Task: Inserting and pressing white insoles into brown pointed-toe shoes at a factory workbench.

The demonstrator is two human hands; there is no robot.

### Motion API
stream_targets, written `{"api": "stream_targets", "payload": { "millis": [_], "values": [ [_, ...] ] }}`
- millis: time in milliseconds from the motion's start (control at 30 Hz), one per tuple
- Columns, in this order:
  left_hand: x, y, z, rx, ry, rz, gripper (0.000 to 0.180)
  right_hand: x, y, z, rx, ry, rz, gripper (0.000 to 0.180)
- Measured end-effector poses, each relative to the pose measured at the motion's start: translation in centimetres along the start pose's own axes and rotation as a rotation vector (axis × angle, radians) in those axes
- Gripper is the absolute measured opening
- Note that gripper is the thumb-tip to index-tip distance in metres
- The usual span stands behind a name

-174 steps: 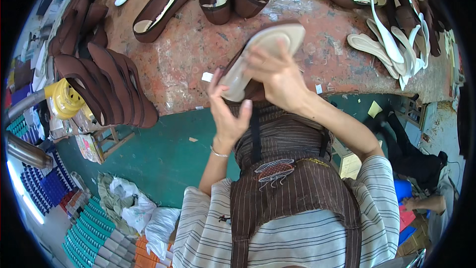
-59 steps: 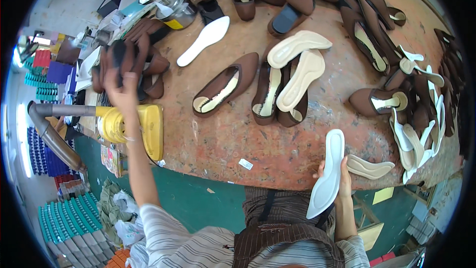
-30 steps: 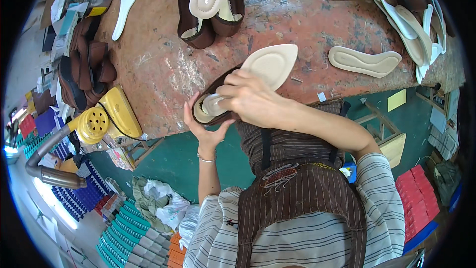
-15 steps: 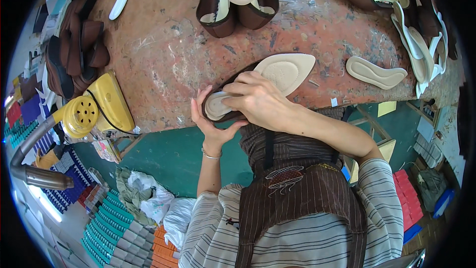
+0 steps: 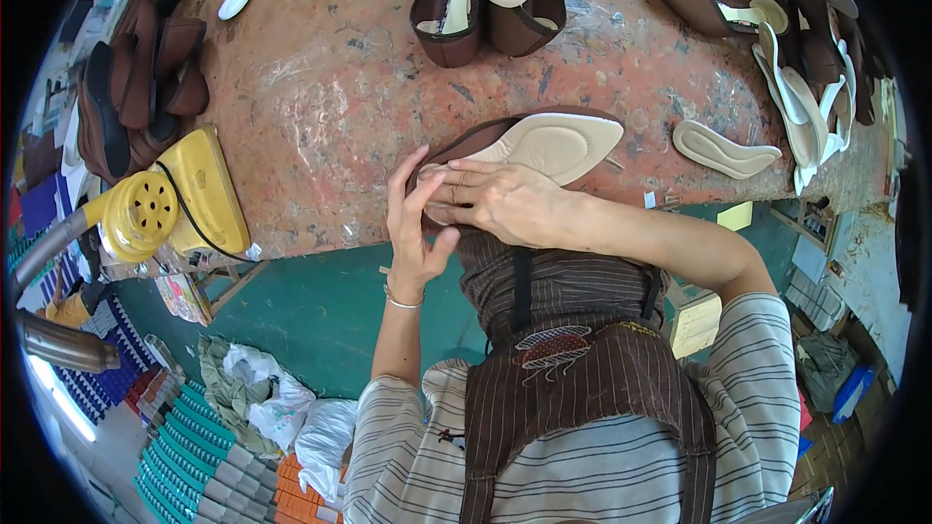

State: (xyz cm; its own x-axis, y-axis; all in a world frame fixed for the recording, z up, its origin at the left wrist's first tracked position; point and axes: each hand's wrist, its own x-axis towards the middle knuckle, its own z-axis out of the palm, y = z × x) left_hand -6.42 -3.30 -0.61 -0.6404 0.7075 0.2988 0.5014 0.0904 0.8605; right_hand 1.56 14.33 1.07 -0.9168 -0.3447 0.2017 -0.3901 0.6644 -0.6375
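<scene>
A brown shoe (image 5: 490,139) lies at the table's near edge with its pointed toe to the right. Its beige insole (image 5: 563,147) shows over the front part; the heel end is largely covered by my hands. My left hand (image 5: 416,223) cups the heel from the left, fingers along its outer side and thumb below. Across the heel part of the insole lies my right hand (image 5: 505,202), its fingers stretched toward my left hand and pressed flat on it.
Another beige insole (image 5: 726,148) lies to the right. Brown shoes (image 5: 447,49) stand at the far middle, with more shoes (image 5: 699,5) and stacked insoles (image 5: 804,116) at far right. A yellow lamp-like device (image 5: 204,194) and brown shoes (image 5: 146,78) occupy the left.
My right fingers have flattened over the heel, hiding more of the insole. My left thumb has come away from the right hand. The view has shifted slightly.
</scene>
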Motion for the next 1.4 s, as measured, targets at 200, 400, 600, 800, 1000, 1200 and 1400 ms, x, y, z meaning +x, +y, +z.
{"api": "stream_targets", "payload": {
  "millis": [200,400,600,800,1000,1200,1400],
  "values": [
    [0.9,0.2,2.1,0.028,0.150,0.000,0.040,-2.7,-2.3,-2.3,-0.448,-0.027,0.188,0.038],
    [-2.3,0.7,1.2,0.047,0.126,-0.151,0.053,-2.2,-3.2,-2.0,-0.501,-0.331,0.324,0.028],
    [-3.9,6.9,8.5,0.264,0.025,-0.157,0.069,-1.1,-0.1,-6.5,-0.521,0.802,0.651,0.045],
    [-1.8,8.4,13.3,0.127,0.118,-0.179,0.093,-5.8,-4.3,-8.3,0.076,0.460,0.547,0.029],
    [-1.9,6.3,14.9,0.313,0.184,-0.100,0.113,-7.3,-2.4,-3.1,-0.355,0.422,0.548,0.055],
    [-2.5,5.7,14.6,0.406,0.210,-0.109,0.120,-1.5,0.7,-8.3,-0.231,-0.223,0.856,0.048],
    [-2.5,5.7,15.1,0.391,0.204,-0.085,0.120,-4.7,-0.9,-5.4,-0.492,0.186,0.678,0.065]
  ]
}}
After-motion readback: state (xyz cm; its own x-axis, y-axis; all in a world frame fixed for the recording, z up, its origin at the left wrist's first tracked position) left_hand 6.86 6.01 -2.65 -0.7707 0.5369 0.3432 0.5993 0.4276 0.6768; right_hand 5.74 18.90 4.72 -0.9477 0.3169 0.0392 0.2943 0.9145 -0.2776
